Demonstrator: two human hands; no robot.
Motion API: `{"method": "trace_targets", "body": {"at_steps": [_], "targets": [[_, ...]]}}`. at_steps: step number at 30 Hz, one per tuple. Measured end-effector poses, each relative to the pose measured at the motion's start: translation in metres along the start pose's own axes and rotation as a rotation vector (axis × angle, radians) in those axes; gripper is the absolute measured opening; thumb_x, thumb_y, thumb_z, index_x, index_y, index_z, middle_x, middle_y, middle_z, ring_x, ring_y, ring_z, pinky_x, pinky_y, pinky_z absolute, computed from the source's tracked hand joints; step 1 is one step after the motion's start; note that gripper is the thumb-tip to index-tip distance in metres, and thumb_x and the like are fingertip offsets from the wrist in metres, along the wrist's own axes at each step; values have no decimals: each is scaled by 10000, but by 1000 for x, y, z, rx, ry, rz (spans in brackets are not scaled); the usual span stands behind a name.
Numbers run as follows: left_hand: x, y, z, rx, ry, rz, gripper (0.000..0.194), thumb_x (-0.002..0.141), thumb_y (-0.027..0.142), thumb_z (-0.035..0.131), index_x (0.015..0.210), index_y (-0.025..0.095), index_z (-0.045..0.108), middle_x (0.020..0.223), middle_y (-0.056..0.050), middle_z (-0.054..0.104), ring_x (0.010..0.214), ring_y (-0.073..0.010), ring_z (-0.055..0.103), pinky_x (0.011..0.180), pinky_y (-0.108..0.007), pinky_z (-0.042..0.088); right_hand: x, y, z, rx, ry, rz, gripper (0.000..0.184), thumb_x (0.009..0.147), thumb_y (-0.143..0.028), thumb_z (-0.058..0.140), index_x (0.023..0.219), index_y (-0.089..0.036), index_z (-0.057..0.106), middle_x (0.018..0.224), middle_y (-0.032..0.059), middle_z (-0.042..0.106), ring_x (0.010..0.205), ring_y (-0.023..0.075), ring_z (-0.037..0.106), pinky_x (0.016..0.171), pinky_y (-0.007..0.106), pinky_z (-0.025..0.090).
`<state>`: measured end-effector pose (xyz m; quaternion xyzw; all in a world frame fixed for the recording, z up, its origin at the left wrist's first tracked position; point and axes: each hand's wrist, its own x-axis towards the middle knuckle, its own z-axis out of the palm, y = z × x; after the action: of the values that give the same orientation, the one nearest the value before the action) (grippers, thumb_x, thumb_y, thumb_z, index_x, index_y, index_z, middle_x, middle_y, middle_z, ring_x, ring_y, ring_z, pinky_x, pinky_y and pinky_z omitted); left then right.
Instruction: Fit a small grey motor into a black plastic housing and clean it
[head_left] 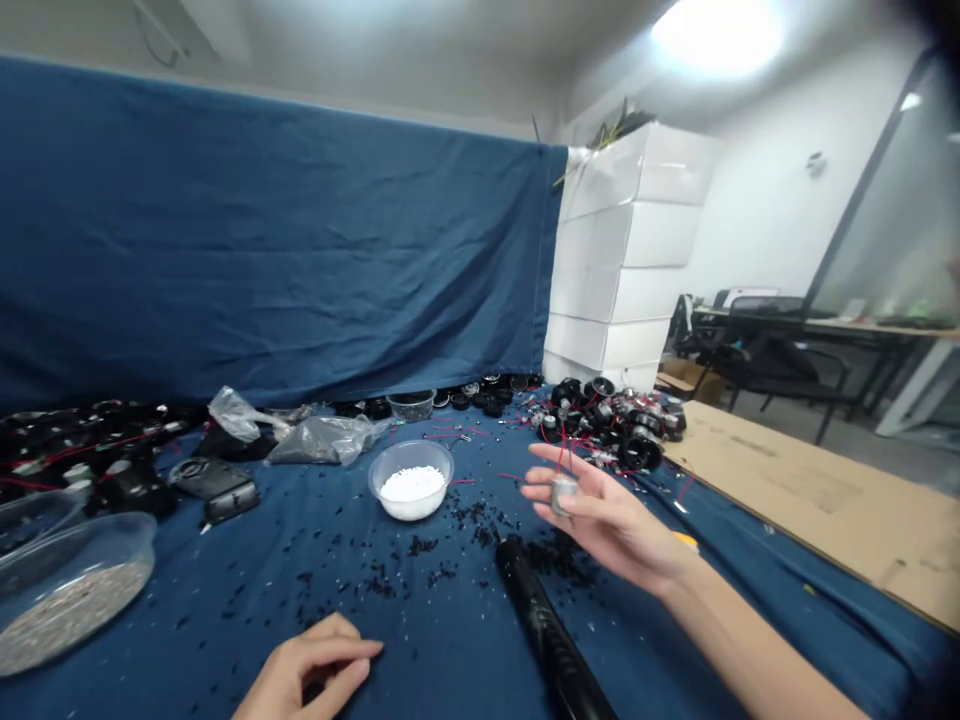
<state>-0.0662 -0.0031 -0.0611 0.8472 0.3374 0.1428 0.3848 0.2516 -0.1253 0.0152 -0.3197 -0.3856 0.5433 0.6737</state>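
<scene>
My right hand (600, 515) is raised over the blue-covered table (420, 640), fingers stretched toward the left, with a small silver cylinder (563, 493) resting against them; thin red wires rise from it. A long black tube (544, 625) lies on the cloth just below that hand. At the bottom edge my left hand (307, 675) rests on the cloth, fingers curled inward; what lies under them is hidden. A clear bowl of white granules (411, 482) stands between the hands, farther back.
Black crumbs are scattered over the cloth. A pile of small black motors with red wires (615, 420) lies at the back right, more black parts (90, 445) at the left. A clear bowl of grey grit (67, 590), plastic bags (315, 435), cardboard (810, 500) and white stacked boxes (622, 260) surround the spot.
</scene>
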Motion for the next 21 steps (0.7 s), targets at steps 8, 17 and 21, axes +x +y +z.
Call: {"method": "trace_targets", "body": {"at_steps": [8,17,21], "targets": [[-21,18,-9,56,180,97,290,920,371,503,899,215,747,852,-37,690,796,-212,637,734,-298,450,-11,27,66,-127,110,-13,609,783,-277,806,1297,-195,490,1213,112,641,1097,179,626,879,246,497],[-29,6,-3,57,207,184,264,901,316,528,874,164,741,888,-59,662,826,-200,623,753,-309,461,-15,148,107,-158,432,-70,357,928,-324,643,1208,-132,537,1085,85,664,1005,211,656,866,379,540],[-29,0,5,55,213,162,252,843,283,564,993,172,733,872,-58,692,806,-200,633,745,-304,476,-9,162,92,-259,416,-127,252,904,-208,669,1130,-127,593,1018,52,659,947,199,652,880,413,535]]}}
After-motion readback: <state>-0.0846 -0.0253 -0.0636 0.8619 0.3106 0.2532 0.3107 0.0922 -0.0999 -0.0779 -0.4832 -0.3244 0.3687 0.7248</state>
